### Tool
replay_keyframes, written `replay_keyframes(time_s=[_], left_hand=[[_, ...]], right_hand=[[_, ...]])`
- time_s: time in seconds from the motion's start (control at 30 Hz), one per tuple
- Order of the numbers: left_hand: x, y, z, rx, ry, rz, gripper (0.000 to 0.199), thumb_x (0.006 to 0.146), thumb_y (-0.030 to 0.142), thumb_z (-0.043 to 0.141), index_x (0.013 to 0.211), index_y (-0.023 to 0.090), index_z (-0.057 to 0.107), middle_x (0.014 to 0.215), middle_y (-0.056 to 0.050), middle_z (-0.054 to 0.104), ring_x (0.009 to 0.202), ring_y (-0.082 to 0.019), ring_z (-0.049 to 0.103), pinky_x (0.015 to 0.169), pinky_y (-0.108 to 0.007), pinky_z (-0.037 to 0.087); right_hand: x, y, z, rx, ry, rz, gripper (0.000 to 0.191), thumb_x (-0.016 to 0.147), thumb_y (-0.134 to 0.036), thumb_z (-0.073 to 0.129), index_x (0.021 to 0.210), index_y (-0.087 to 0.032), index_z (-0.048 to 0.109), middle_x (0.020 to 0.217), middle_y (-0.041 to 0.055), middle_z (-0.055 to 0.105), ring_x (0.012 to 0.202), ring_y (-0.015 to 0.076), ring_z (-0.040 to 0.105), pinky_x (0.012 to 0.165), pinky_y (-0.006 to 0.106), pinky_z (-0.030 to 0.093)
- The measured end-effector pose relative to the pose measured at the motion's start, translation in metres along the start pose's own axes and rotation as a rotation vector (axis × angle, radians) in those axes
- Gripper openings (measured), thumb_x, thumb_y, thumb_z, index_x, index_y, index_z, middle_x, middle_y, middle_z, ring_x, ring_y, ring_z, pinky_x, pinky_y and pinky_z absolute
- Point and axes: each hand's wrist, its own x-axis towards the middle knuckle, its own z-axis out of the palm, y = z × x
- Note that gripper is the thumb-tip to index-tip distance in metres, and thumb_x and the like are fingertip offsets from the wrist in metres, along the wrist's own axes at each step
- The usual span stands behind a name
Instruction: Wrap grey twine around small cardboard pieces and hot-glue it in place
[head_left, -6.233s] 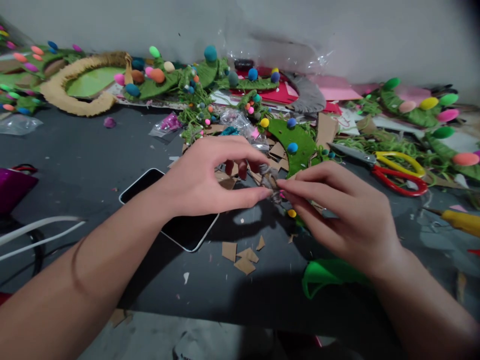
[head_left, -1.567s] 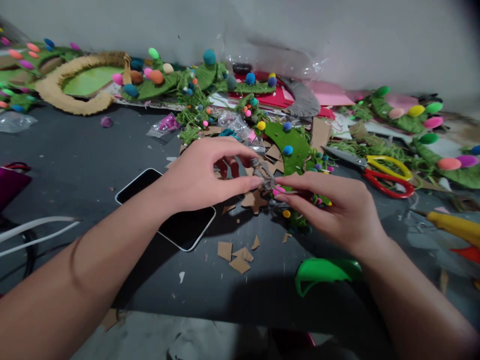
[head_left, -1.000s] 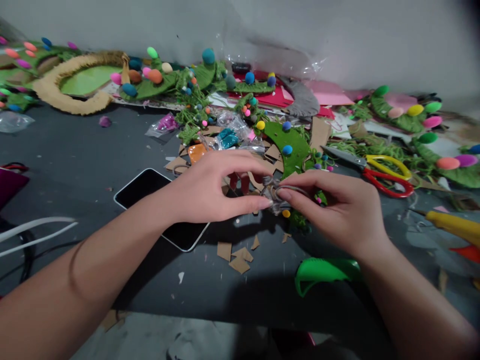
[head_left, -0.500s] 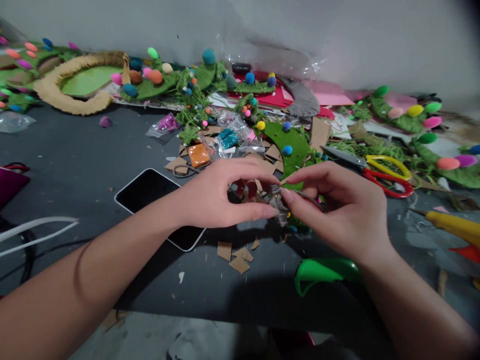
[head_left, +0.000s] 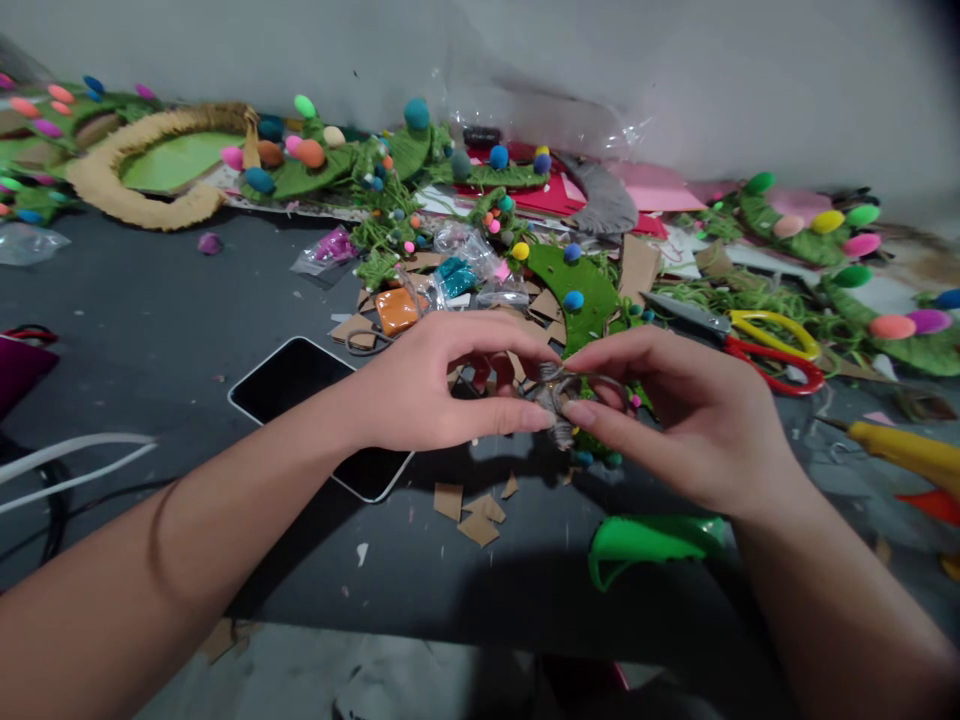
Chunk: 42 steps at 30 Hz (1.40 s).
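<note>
Between my hands is a small piece wrapped in grey yarn (head_left: 558, 432). My left hand (head_left: 431, 385) is closed on it, thumb below and fingertips above. My right hand (head_left: 697, 430) is closed at the piece's right side, pinching the loose grey yarn that loops across its front. The fingers partly hide the piece. Behind it lies a green crescent shape (head_left: 585, 280) with coloured pompoms. A phone (head_left: 296, 380) with a dark screen lies under my left forearm. Cardboard scraps (head_left: 480, 527) lie on the table just below the hands.
Scissors (head_left: 776, 355) with yellow and red handles lie at right, near a yellow-handled pointed tool (head_left: 904, 450). A green plastic tool (head_left: 649, 540) sits by my right wrist. Pompom-covered green wreaths (head_left: 322, 170), a tan ring (head_left: 142, 210) and bagged materials (head_left: 397, 310) line the back.
My right fingers have shifted around the grey piece, with the thumb slightly lower. The yarn strand now loops across the front of the piece. My left hand has barely moved.
</note>
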Motion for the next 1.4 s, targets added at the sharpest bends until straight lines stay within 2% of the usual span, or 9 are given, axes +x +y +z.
replay_keyframes(time_s=[0.13, 0.33, 0.43, 0.53, 0.63, 0.87, 1.03, 1.2, 1.4], left_hand=[[-0.001, 0.0, 0.001, -0.013, -0.004, 0.015, 0.032, 0.082, 0.03, 0.083, 0.112, 0.023, 0.075, 0.101, -0.007, 0.074, 0.077, -0.017, 0.067, 0.071, -0.032, 0.058], [-0.001, 0.0, 0.0, 0.017, -0.005, 0.083, 0.029, 0.084, 0.031, 0.082, 0.11, 0.023, 0.076, 0.1, -0.006, 0.073, 0.079, -0.016, 0.066, 0.071, -0.03, 0.058], [0.0, 0.0, -0.001, 0.036, 0.006, 0.051, 0.028, 0.083, 0.033, 0.082, 0.11, 0.025, 0.076, 0.101, -0.006, 0.074, 0.077, -0.016, 0.065, 0.07, -0.032, 0.057], [0.0, -0.001, -0.002, 0.012, 0.034, 0.026, 0.032, 0.082, 0.034, 0.083, 0.113, 0.028, 0.076, 0.103, -0.005, 0.074, 0.077, -0.017, 0.065, 0.07, -0.033, 0.057], [-0.001, -0.002, -0.002, -0.034, 0.071, 0.015, 0.033, 0.082, 0.033, 0.084, 0.113, 0.028, 0.075, 0.098, -0.004, 0.074, 0.079, -0.018, 0.067, 0.068, -0.033, 0.057], [-0.003, 0.0, -0.001, -0.081, 0.147, 0.016, 0.027, 0.084, 0.026, 0.082, 0.111, 0.024, 0.076, 0.096, -0.002, 0.074, 0.081, -0.015, 0.069, 0.069, -0.029, 0.058], [-0.002, -0.001, 0.0, -0.078, 0.159, 0.0, 0.027, 0.084, 0.031, 0.082, 0.109, 0.025, 0.076, 0.094, -0.003, 0.074, 0.08, -0.017, 0.069, 0.069, -0.032, 0.058], [-0.002, -0.001, 0.0, -0.085, 0.18, -0.007, 0.025, 0.084, 0.034, 0.083, 0.107, 0.026, 0.076, 0.098, -0.004, 0.075, 0.08, -0.018, 0.069, 0.069, -0.033, 0.058], [-0.004, -0.001, -0.001, -0.092, 0.199, -0.001, 0.025, 0.082, 0.033, 0.085, 0.105, 0.028, 0.077, 0.103, -0.003, 0.074, 0.084, -0.017, 0.069, 0.071, -0.031, 0.059]], right_hand=[[0.001, -0.001, 0.002, 0.027, 0.002, 0.039, 0.022, 0.085, -0.027, 0.081, 0.105, -0.024, 0.072, 0.086, -0.0017, 0.068, 0.065, 0.0086, 0.056, 0.055, 0.022, 0.049], [0.004, -0.002, 0.002, 0.042, 0.022, 0.07, 0.021, 0.085, -0.031, 0.082, 0.102, -0.023, 0.072, 0.083, -0.0002, 0.069, 0.064, 0.0113, 0.056, 0.054, 0.026, 0.048], [0.002, -0.004, -0.001, -0.009, 0.083, -0.018, 0.014, 0.09, -0.025, 0.074, 0.104, -0.026, 0.075, 0.089, 0.0029, 0.071, 0.073, 0.0153, 0.061, 0.061, 0.031, 0.051], [0.0, -0.008, -0.004, -0.087, 0.121, -0.168, 0.025, 0.09, -0.017, 0.07, 0.11, -0.031, 0.078, 0.094, 0.0049, 0.067, 0.082, 0.0186, 0.062, 0.067, 0.035, 0.052], [-0.002, -0.011, -0.002, -0.175, 0.124, -0.268, 0.035, 0.088, -0.014, 0.069, 0.115, -0.034, 0.079, 0.097, 0.0058, 0.062, 0.083, 0.0177, 0.06, 0.064, 0.035, 0.051], [0.0, -0.007, 0.002, -0.279, 0.086, -0.364, 0.04, 0.086, -0.013, 0.068, 0.12, -0.031, 0.077, 0.101, 0.008, 0.061, 0.086, 0.0194, 0.061, 0.069, 0.038, 0.052], [0.0, -0.01, 0.001, -0.317, 0.189, -0.434, 0.04, 0.085, -0.011, 0.067, 0.119, -0.03, 0.077, 0.097, 0.0073, 0.06, 0.079, 0.0175, 0.058, 0.064, 0.036, 0.05], [0.0, -0.012, 0.002, -0.309, 0.124, -0.414, 0.039, 0.086, -0.012, 0.068, 0.119, -0.029, 0.077, 0.098, 0.0078, 0.061, 0.082, 0.018, 0.06, 0.066, 0.036, 0.05], [-0.003, -0.012, 0.003, -0.109, 0.087, -0.247, 0.037, 0.09, -0.015, 0.067, 0.121, -0.032, 0.078, 0.099, 0.0062, 0.061, 0.086, 0.018, 0.06, 0.072, 0.037, 0.052]])
